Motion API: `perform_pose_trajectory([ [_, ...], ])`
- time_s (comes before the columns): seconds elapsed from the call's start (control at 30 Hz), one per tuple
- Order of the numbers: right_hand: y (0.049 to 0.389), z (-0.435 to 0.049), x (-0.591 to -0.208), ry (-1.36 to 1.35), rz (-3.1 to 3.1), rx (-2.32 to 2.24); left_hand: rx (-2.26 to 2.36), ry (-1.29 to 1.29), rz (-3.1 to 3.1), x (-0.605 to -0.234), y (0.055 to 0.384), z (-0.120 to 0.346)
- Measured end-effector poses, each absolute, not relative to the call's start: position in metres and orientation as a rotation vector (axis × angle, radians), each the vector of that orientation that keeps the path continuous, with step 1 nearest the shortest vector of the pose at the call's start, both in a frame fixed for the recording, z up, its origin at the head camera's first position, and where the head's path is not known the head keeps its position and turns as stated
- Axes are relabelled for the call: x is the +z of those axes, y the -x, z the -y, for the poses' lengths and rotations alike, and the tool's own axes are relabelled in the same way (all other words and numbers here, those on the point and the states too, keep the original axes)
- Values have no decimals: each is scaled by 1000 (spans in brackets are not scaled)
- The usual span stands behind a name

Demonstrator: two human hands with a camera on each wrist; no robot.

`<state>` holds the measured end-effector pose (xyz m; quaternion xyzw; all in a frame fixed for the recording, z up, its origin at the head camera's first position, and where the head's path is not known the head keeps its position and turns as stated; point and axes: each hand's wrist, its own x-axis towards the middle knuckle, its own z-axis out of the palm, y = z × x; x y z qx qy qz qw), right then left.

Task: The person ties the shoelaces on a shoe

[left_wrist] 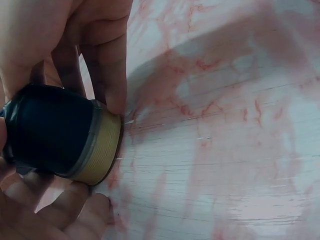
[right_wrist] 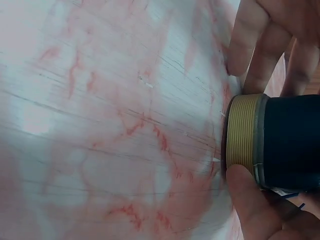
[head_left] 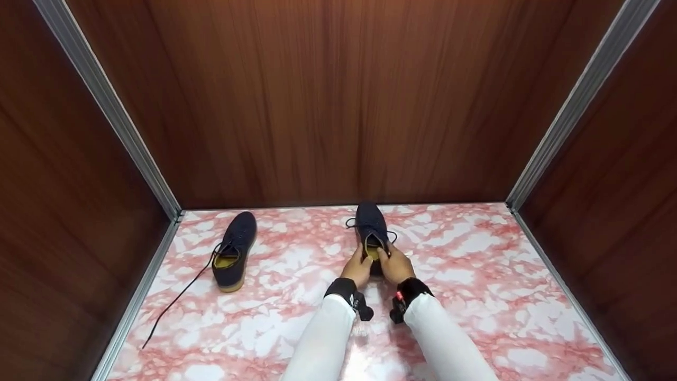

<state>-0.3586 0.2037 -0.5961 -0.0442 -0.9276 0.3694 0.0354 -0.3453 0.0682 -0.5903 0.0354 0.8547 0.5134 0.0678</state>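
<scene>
A dark navy lace-up shoe (head_left: 369, 216) with a yellow insole stands on the floor, its toe close to the back panel. My left hand (head_left: 357, 269) holds its left side near the heel, and my right hand (head_left: 396, 265) grips the right side. Both thumbs are at the shoe's opening. From the left wrist, the dark heel (left_wrist: 55, 132) and its ridged tan sole show between the two hands. The right wrist view has the same heel (right_wrist: 292, 142), with fingers at either side. Lace loops stick out on both sides of this shoe.
To the left stands a second navy shoe (head_left: 242, 230), its long dark lace (head_left: 179, 297) trailing toward the front left. Brown wood-look panels (head_left: 317, 106) with grey metal edging (head_left: 571, 103) enclose the red-and-white marbled floor (head_left: 465, 312) at the back and sides.
</scene>
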Motion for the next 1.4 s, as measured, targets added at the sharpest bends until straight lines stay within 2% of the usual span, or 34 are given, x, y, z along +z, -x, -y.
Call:
perform_pose_trajectory([
  [0.27, 361, -203, -604, 190, 2842, 1177, 1505, -111, -2622, -596, 340, -62],
  [0.67, 361, -209, -591, 148, 2906, 1150, 1578, -179, -2507, -590, 337, -34],
  [1.0, 356, -222, -585, -19, 2965, 1083, 1639, -220, -2434, -580, 329, 4],
  [1.4, 339, -226, -571, -331, 2939, 934, 1382, -334, -2727, -560, 315, 72],
])
